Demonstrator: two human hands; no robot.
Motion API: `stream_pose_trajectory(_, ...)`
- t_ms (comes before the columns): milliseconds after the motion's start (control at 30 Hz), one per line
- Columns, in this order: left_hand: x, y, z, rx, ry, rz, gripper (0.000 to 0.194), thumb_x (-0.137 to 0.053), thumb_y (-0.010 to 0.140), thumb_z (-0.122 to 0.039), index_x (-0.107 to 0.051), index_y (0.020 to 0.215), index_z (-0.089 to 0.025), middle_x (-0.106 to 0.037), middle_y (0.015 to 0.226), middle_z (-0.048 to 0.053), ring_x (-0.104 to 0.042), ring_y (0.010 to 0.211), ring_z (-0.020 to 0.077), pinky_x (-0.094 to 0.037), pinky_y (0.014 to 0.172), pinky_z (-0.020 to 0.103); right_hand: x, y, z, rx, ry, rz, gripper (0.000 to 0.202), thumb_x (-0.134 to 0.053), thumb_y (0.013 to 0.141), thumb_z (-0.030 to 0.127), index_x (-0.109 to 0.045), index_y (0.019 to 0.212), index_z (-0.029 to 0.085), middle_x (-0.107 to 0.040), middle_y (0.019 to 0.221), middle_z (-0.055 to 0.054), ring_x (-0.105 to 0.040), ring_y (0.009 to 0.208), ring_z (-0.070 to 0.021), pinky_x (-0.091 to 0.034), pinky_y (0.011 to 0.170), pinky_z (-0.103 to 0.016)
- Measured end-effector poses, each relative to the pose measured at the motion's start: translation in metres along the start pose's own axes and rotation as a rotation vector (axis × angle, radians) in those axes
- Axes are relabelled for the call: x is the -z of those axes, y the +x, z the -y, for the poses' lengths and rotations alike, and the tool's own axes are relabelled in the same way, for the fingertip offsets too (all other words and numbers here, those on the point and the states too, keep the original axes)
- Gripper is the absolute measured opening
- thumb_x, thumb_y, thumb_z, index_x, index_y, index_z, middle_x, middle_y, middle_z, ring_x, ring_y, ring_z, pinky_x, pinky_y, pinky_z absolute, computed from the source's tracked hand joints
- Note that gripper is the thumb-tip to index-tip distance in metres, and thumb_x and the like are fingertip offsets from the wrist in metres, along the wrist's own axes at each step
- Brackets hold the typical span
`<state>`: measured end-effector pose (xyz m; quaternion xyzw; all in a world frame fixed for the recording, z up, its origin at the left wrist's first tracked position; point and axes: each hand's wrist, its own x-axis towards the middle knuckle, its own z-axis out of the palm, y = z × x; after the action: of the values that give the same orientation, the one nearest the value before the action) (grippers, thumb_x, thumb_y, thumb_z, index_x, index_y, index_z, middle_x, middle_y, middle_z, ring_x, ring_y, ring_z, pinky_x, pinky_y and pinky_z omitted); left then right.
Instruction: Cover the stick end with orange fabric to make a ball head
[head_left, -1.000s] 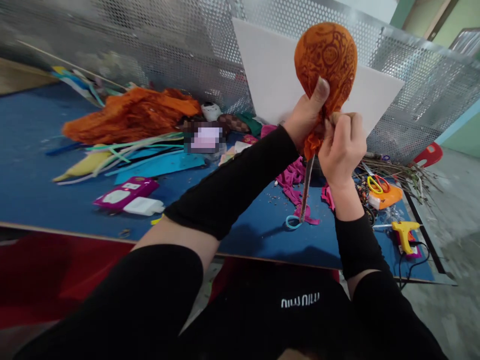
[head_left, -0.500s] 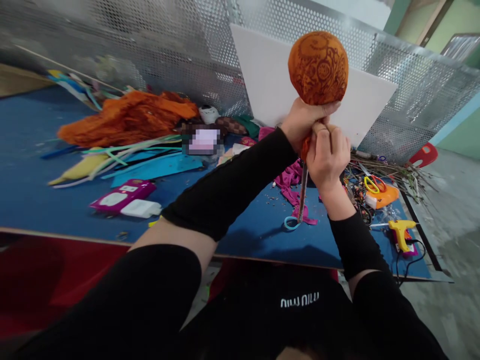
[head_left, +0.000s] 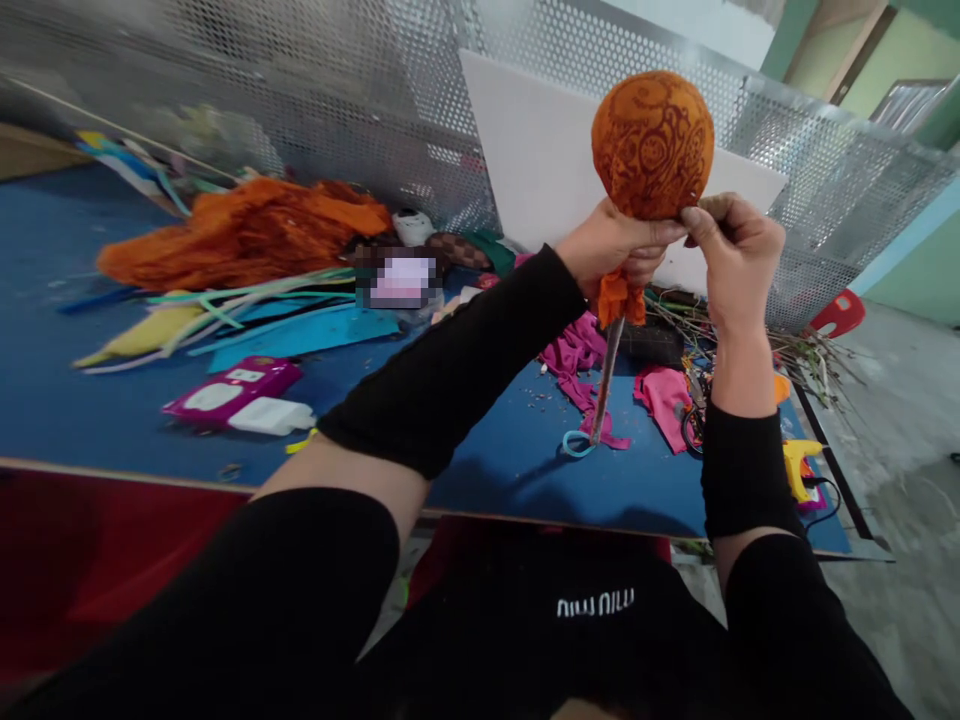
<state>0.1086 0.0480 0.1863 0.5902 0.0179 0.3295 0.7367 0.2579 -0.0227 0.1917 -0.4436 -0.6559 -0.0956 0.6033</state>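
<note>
Apparently the step in hand is gathering or tying off the patterned cloth under the orange ball (head_left: 652, 140). Ball is up above the table (head_left: 480, 490), in front of the white board (head_left: 521, 150), atop an upright, slightly leaning stick (head_left: 606, 385). Bright orange cloth tail (head_left: 621, 298) pokes out below the grip.

Left hand (head_left: 622, 248) is closed round the gathered neck right under the ball, thumb laid across toward the right. Right hand (head_left: 739, 245) has thumb and fingertip pinched together at the ball's lower right edge, by the left thumb tip; too small to tell what, if anything, is between them. Next move probably calls for the left holding the neck tight while the right works around it; slack there could let the folds loosen.

Pose: both forearms raised and reaching forward, left one slanting in across the table, right one nearly upright, wrist bent inward.
</note>
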Motion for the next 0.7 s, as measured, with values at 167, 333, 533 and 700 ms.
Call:
stream_pose_trajectory(167,-0.006,0.000,-0.008,0.044,0.062,0.057,0.027,-0.072,0.093,-0.017,-0.057,0.070,-0.017,-0.034,0.050,-0.009,-0.029,0.038,0.0029,-0.025,0.044,0.018,0.010,0.004,0.014,0.084,-0.067,0.047,0.035,-0.076,0.092,0.029,-0.053,0.066,0.023,-0.052,0.066,0.005,-0.045,0.061,-0.0089,-0.042,0.062,-0.027)
stream_pose_trajectory(333,-0.015,0.004,-0.005,-0.035,0.111,0.008,0.034,-0.057,0.088,-0.003,-0.055,0.057,-0.016,-0.047,0.045,-0.003,-0.043,0.037,0.0081,-0.033,0.042,0.021,0.005,-0.019,0.020,0.112,-0.399,-0.029,0.021,-0.056,0.104,0.031,-0.062,0.085,0.022,-0.063,0.090,-0.002,-0.063,0.091,-0.0165,-0.053,0.089,-0.036)
stream_pose_trajectory(533,-0.033,0.004,-0.003,-0.080,0.046,-0.120,0.032,-0.054,0.093,-0.003,-0.062,0.064,-0.014,-0.056,0.049,-0.002,-0.034,0.037,0.0047,-0.022,0.040,0.020,0.007,-0.036,0.019,0.204,-0.573,-0.161,0.023,-0.049,0.106,0.035,-0.068,0.105,0.022,-0.066,0.102,-0.007,-0.065,0.103,-0.0216,-0.053,0.097,-0.044)
stream_pose_trajectory(700,-0.052,0.007,0.000,-0.073,0.033,-0.231,0.046,-0.053,0.093,0.002,-0.047,0.053,-0.019,-0.035,0.038,-0.008,-0.027,0.038,0.0046,-0.020,0.040,0.019,0.008,-0.020,0.017,0.203,-0.148,-0.313,0.050,-0.071,0.092,0.053,-0.058,0.131,0.024,-0.064,0.124,-0.014,-0.068,0.112,-0.0220,-0.059,0.094,-0.037)
